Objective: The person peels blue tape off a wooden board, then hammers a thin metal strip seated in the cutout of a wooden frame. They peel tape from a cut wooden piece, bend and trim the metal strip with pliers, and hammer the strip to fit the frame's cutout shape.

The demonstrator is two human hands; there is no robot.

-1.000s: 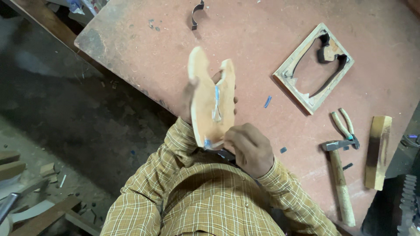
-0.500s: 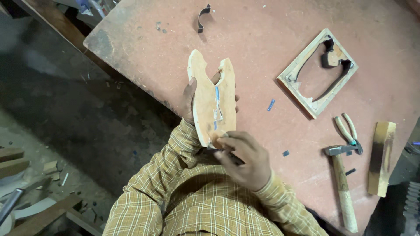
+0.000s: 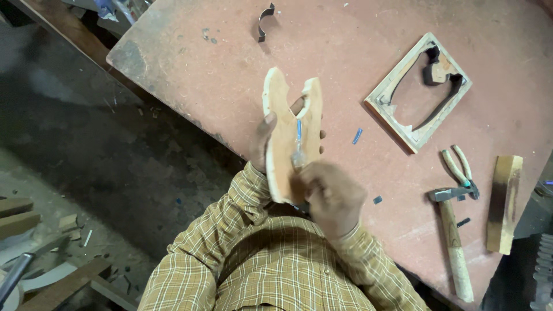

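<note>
A carved wooden piece (image 3: 286, 138) is gripped upright by the left hand (image 3: 262, 144); a blue-tipped tool (image 3: 298, 141) is pinched against it by the right hand (image 3: 329, 196).

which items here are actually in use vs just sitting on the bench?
In use:
- carved wood piece, gripped by the left hand
- blue-handled tool, worked against the wood by the right hand

Lying about:
- wooden frame offcut
- hammer
- pliers
- wood block
- bent metal strip
- blue scraps on the table
</note>
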